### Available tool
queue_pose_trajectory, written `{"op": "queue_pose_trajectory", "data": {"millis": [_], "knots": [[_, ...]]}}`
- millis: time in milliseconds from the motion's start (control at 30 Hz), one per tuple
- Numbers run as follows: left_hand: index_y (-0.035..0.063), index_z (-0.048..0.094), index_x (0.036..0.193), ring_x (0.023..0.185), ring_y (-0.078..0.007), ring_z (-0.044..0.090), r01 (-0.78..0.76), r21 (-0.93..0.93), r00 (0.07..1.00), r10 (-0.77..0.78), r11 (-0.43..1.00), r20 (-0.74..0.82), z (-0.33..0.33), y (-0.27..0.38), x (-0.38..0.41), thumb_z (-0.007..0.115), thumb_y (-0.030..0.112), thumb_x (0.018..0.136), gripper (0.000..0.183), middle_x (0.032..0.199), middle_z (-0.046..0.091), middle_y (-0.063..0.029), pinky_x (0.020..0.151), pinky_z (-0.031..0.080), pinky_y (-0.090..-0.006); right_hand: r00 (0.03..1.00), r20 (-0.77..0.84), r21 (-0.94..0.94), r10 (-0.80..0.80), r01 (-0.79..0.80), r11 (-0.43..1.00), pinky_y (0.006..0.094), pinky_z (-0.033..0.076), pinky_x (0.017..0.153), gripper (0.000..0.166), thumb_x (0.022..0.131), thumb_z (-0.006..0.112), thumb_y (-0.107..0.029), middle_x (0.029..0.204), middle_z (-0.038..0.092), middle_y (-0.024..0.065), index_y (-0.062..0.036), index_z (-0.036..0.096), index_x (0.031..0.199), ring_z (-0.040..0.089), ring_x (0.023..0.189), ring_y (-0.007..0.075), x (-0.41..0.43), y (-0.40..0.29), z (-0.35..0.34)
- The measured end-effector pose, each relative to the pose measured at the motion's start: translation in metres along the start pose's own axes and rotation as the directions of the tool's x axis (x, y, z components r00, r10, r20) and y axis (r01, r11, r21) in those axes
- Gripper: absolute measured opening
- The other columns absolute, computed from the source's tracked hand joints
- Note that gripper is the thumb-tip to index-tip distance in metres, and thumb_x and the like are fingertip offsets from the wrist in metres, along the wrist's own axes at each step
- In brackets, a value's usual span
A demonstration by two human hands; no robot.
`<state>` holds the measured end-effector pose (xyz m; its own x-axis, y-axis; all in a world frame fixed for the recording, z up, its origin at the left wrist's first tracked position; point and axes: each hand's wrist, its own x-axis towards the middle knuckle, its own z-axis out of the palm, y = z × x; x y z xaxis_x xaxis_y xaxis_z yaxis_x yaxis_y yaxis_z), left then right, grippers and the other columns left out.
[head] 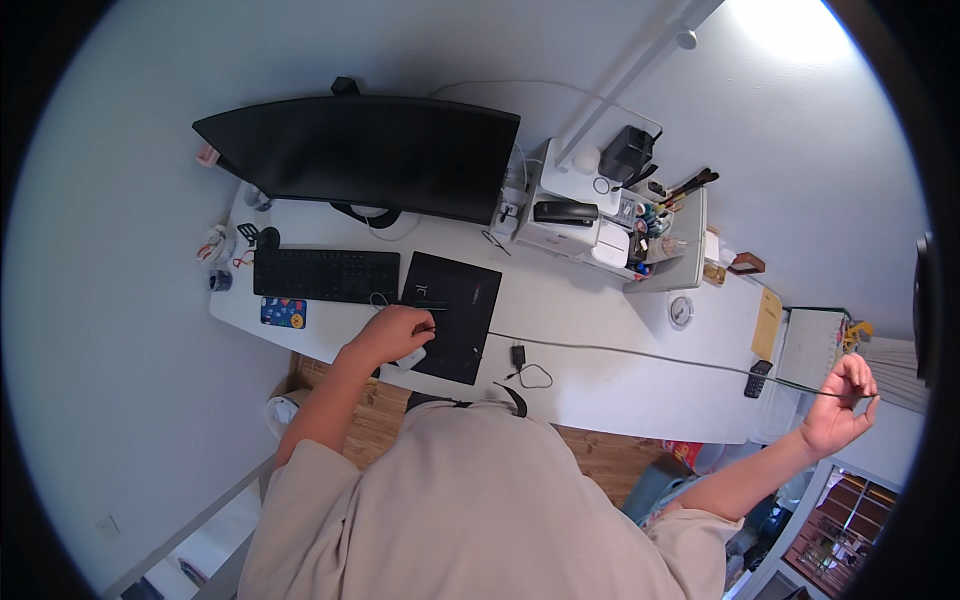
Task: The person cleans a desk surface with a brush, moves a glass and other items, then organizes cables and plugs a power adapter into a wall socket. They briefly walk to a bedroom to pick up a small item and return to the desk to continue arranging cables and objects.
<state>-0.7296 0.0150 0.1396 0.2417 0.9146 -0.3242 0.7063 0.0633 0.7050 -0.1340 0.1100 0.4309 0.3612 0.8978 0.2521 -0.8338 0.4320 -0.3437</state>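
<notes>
A thin dark cable [622,348] runs in a nearly straight line across the desk, stretched between my two hands. My left hand [394,331] pinches one end of it above a black mouse pad [457,330] that bears writing. Just below that hand a white mouse [411,358] is partly covered by it. Far out at the right, beyond the desk's edge, my right hand [838,409] grips the cable between thumb and fingers. A black plug adapter [517,355] with a short looped lead lies on the desk under the cable's near side.
A black keyboard [326,275] and a patterned phone-like case [283,313] lie left. Behind stand a monitor [375,154] and an organizer [570,232] with stationery. Rightward are a round clear container [681,310], a remote control [758,379] and a spiral notebook [814,341].
</notes>
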Motion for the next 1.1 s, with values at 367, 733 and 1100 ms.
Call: {"op": "queue_pose_trajectory", "data": {"millis": [367,733,1100], "knots": [[0.0068,0.065,0.080,0.081,-0.0329,0.063,-0.056,0.201,0.972,0.099,0.978,-0.212,0.010,-0.008,-0.004,0.076,0.022,0.092,0.022,0.076,0.065,-0.0096,0.085,0.048,-0.0443,0.999,-0.031,-0.944,-0.026,-0.021,0.328,0.0213,0.022,0.051,0.025,0.110,0.052,-0.020,0.070,0.039,-0.0085,-0.0026,0.066,0.123,0.030,0.057,0.0021,-0.006,-0.024,-0.039],[0.0098,0.068,0.090,0.087,-0.0294,0.068,0.038,0.221,0.987,-0.002,0.975,-0.159,0.031,-0.017,0.008,0.075,0.021,0.088,0.014,0.083,0.071,-0.0085,0.093,0.047,-0.0453,0.650,0.089,-0.820,0.754,0.478,-0.316,0.0534,0.056,0.077,0.018,0.093,0.067,-0.014,0.087,0.073,0.0259,0.0037,0.071,0.093,0.070,0.083,0.0464,-0.048,0.364,-0.076],[0.0112,0.067,0.086,0.087,-0.0252,0.063,-0.060,0.099,0.950,0.087,0.993,-0.299,0.034,-0.050,-0.003,0.074,0.014,0.084,0.008,0.079,0.065,-0.0048,0.090,0.043,-0.0414,0.274,-0.007,-0.400,0.962,0.881,-0.253,0.0482,0.057,0.092,0.017,0.085,0.069,-0.012,0.108,0.074,0.0222,0.0001,0.076,0.095,0.070,0.105,0.0402,-0.015,0.519,-0.150]]}}
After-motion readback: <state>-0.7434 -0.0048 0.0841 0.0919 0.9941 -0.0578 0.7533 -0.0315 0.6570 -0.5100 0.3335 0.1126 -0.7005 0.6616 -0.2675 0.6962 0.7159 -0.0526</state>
